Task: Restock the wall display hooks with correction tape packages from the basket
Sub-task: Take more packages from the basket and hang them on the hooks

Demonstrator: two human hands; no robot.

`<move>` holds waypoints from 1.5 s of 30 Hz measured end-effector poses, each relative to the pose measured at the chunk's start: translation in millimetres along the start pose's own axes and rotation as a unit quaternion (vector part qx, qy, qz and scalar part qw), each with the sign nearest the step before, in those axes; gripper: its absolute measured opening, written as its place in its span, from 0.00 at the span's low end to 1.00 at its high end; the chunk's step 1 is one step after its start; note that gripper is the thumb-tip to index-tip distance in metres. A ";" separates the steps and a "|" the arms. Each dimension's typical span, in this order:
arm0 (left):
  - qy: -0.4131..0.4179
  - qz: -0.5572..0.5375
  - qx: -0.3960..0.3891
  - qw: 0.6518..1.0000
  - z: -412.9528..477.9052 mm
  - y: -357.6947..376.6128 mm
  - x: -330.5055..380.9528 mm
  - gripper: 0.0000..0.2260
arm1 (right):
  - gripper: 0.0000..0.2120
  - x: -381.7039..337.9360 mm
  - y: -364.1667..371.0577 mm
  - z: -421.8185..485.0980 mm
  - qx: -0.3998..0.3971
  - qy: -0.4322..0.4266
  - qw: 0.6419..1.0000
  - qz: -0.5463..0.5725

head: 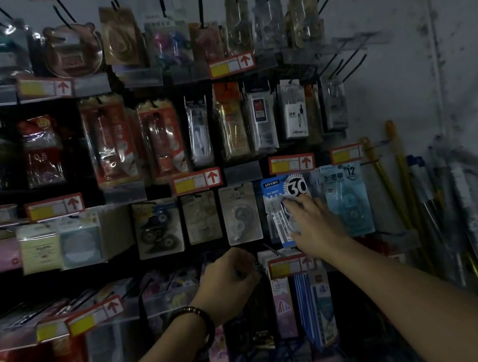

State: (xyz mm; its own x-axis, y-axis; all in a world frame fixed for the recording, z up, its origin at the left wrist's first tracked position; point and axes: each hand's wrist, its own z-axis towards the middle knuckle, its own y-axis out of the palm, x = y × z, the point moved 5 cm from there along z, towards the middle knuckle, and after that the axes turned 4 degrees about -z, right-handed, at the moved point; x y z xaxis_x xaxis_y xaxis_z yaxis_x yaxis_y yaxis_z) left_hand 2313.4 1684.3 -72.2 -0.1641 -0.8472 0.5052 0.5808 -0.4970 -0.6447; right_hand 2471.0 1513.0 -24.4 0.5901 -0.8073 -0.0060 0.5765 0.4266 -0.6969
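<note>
Head view: my L hand [230, 282] sits below-left of the blue "30" correction tape pkg [276, 206], fingers curled tight near a hook tip [256, 265]. Too dark to tell if they pinch anything.

Just left of the blue pkg hangs a white tape pkg [240, 214], apart from my hands. My R hand [313, 225] is on the blue pkg itself. Fingers are spread across the clear blister w/ the thumb at its lower edge, so I'm holding it, card tilted a bit. Just right of it hangs a pale-blue 12 pkg [348, 200]. Basket isn't in view.

Handling, my guess: very light. Thin card back is stiff-ish but creases easily, and the blister is slick and dents if squeezed. The hang hole up top prob tears first. Best grip is low on the card edges or around the blister, leaving the top free to slide onto the hook.
</note>
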 end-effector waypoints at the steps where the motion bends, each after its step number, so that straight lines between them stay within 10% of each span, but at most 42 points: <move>1: 0.002 0.005 -0.002 1.000 -1.1 0.0 0.3 0.12 | 0.38 -1.1 1.1 2.4 0.000 0.001 1.000 -0.002; 19: -0.052 0.034 -0.129 0.990 -119.1 33.8 -67.8 0.13 | 0.17 -60.0 9.8 -113.4 -0.003 -0.063 0.990 0.126; 33: -0.265 0.109 -0.356 0.889 -428.5 165.2 -236.0 0.10 | 0.13 -152.9 256.1 -470.3 -0.441 -0.048 0.876 0.190; 45: -0.361 0.088 -0.457 0.808 -581.3 263.2 -306.2 0.14 | 0.11 -161.8 377.8 -685.2 -0.629 0.127 0.745 0.182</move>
State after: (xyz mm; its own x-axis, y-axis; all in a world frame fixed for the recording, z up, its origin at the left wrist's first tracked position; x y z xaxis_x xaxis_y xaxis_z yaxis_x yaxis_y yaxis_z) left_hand 2053.0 1703.8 -730.1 0.5559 -0.7541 0.3498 -0.3415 -0.5908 -0.7310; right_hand 2206.1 1525.3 -778.1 0.3606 -0.8504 -0.3831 -0.6765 0.0443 -0.7351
